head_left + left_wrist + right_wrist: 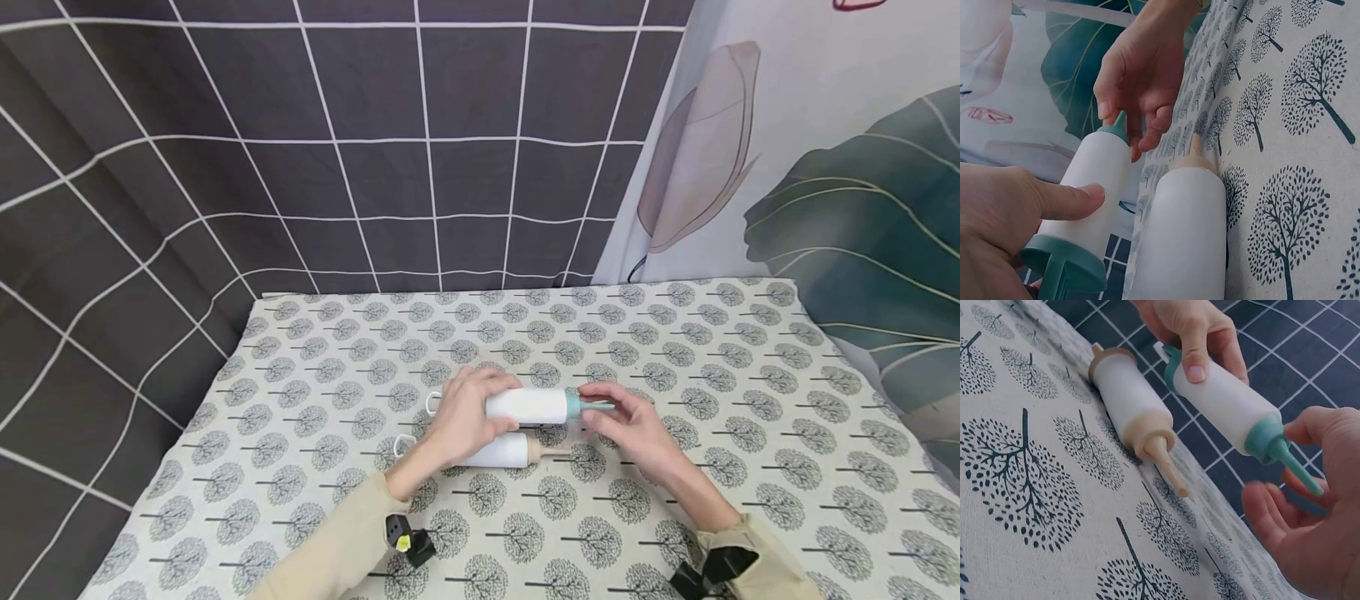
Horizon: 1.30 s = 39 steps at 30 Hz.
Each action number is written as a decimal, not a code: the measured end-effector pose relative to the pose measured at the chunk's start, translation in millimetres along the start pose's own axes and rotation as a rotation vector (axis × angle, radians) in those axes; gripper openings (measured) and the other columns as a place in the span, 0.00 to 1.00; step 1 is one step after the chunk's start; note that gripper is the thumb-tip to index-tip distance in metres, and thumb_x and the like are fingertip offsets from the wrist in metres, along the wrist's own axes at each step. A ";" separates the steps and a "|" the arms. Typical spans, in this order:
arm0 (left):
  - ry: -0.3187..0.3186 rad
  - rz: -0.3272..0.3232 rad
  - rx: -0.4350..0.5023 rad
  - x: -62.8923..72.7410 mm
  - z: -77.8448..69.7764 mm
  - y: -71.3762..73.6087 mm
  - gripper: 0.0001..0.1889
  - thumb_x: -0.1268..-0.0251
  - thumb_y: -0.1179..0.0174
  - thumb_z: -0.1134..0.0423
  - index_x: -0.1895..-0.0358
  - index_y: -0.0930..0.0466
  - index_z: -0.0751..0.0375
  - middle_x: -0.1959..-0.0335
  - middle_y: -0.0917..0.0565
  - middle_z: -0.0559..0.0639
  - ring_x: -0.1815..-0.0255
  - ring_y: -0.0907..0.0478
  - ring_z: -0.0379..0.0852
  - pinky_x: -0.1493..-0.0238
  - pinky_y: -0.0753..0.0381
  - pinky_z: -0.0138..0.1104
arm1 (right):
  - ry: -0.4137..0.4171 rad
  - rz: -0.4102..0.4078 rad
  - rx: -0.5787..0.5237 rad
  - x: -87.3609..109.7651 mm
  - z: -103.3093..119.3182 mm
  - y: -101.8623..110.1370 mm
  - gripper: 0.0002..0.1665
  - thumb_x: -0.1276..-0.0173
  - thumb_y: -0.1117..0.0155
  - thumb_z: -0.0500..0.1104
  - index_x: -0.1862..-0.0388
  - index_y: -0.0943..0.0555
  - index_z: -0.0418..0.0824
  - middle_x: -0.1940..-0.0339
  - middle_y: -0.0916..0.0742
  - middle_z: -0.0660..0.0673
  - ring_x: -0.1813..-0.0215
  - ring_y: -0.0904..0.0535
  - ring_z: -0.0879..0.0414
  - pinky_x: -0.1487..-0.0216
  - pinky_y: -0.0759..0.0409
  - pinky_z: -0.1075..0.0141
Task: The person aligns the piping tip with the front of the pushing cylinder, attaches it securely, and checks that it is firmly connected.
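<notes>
My left hand (467, 417) grips a white syringe-like tube (534, 406) with green end pieces, its thumb laid along the barrel in the left wrist view. A thin green nozzle (1297, 467) points toward my right hand (633, 427). In the right wrist view one digit of that hand meets the green collar (1265, 439), while its other fingers curve loosely below the nozzle, apart from it. A second white tube (498, 451), with a beige collar and nozzle (1166, 465), lies on the cloth just nearer to me, partly hidden behind the left hand and wrist.
A cream cloth (315, 467) printed with dark trees covers the table. Behind it hangs a dark curtain (472, 92) with white grid lines. A pale curtain (810, 125) with leaf shapes hangs at the right. White loops (403, 444) show at the tubes' left ends.
</notes>
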<state>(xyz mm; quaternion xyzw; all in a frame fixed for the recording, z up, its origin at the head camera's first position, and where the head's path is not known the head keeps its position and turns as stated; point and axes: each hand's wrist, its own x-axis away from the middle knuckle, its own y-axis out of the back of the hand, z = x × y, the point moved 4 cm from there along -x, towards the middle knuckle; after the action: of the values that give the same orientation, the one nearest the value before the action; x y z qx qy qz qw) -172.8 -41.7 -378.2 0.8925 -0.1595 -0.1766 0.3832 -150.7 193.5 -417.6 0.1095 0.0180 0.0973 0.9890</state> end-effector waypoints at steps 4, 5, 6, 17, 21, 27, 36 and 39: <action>0.023 -0.003 0.018 -2.0 4.1 0.6 0.24 0.54 0.23 0.68 0.49 0.14 0.57 0.44 0.17 0.52 0.45 0.27 0.53 0.39 0.34 0.53 | -0.026 -0.064 0.044 0.0 -1.1 4.7 0.26 0.31 0.38 0.35 0.37 0.29 0.28 0.43 0.19 0.33 0.46 0.20 0.48 0.46 0.24 0.71; 0.028 -0.004 0.016 -2.3 5.3 0.6 0.24 0.54 0.23 0.68 0.49 0.14 0.58 0.44 0.17 0.52 0.44 0.27 0.54 0.39 0.34 0.54 | -0.033 -0.076 0.053 0.0 -1.7 6.0 0.26 0.31 0.38 0.36 0.36 0.30 0.28 0.43 0.19 0.33 0.46 0.21 0.47 0.45 0.25 0.72; 0.034 -0.003 0.021 -2.7 6.7 0.6 0.24 0.54 0.23 0.68 0.49 0.15 0.58 0.44 0.17 0.52 0.43 0.27 0.55 0.38 0.35 0.54 | -0.041 -0.086 0.065 0.1 -2.2 7.1 0.26 0.30 0.38 0.36 0.36 0.30 0.29 0.43 0.19 0.34 0.45 0.21 0.46 0.45 0.25 0.72; 0.080 -0.003 0.019 -8.8 21.7 -4.1 0.24 0.55 0.22 0.68 0.50 0.14 0.58 0.41 0.18 0.55 0.36 0.29 0.60 0.36 0.38 0.58 | -0.039 -0.095 0.046 1.2 -1.7 11.3 0.25 0.27 0.42 0.36 0.35 0.33 0.27 0.43 0.20 0.31 0.46 0.21 0.41 0.46 0.25 0.73; 0.108 0.008 0.032 -10.3 27.6 -7.3 0.24 0.55 0.22 0.67 0.49 0.14 0.57 0.40 0.19 0.55 0.37 0.29 0.59 0.36 0.38 0.57 | -0.047 -0.101 0.049 2.2 -1.9 12.0 0.25 0.27 0.41 0.38 0.35 0.32 0.29 0.44 0.19 0.32 0.47 0.20 0.42 0.46 0.25 0.72; 0.127 0.027 0.024 -13.0 35.3 -12.6 0.24 0.56 0.22 0.67 0.50 0.13 0.55 0.42 0.17 0.53 0.38 0.29 0.59 0.35 0.39 0.57 | -0.059 -0.101 0.062 2.6 -4.1 12.8 0.26 0.26 0.40 0.41 0.35 0.32 0.30 0.46 0.18 0.33 0.51 0.19 0.43 0.46 0.25 0.71; 0.133 0.071 -0.006 -15.4 40.8 -16.8 0.23 0.56 0.22 0.66 0.51 0.13 0.55 0.48 0.15 0.50 0.45 0.26 0.55 0.40 0.34 0.53 | -0.062 -0.113 0.059 2.2 -5.8 12.5 0.26 0.27 0.40 0.40 0.36 0.31 0.30 0.45 0.18 0.32 0.52 0.19 0.44 0.47 0.24 0.68; 0.136 0.082 -0.013 -16.3 40.0 -15.9 0.23 0.56 0.22 0.66 0.50 0.13 0.55 0.50 0.15 0.50 0.45 0.26 0.55 0.40 0.34 0.54 | -0.051 -0.117 0.051 1.6 -5.4 12.4 0.25 0.28 0.40 0.39 0.36 0.31 0.30 0.44 0.19 0.31 0.53 0.18 0.44 0.47 0.23 0.66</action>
<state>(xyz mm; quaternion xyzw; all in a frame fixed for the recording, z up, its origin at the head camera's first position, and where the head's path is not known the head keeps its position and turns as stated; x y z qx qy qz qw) -202.4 -49.6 -412.5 0.8926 -0.1686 -0.1009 0.4059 -151.8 206.9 -420.2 0.1357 0.0018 0.0360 0.9901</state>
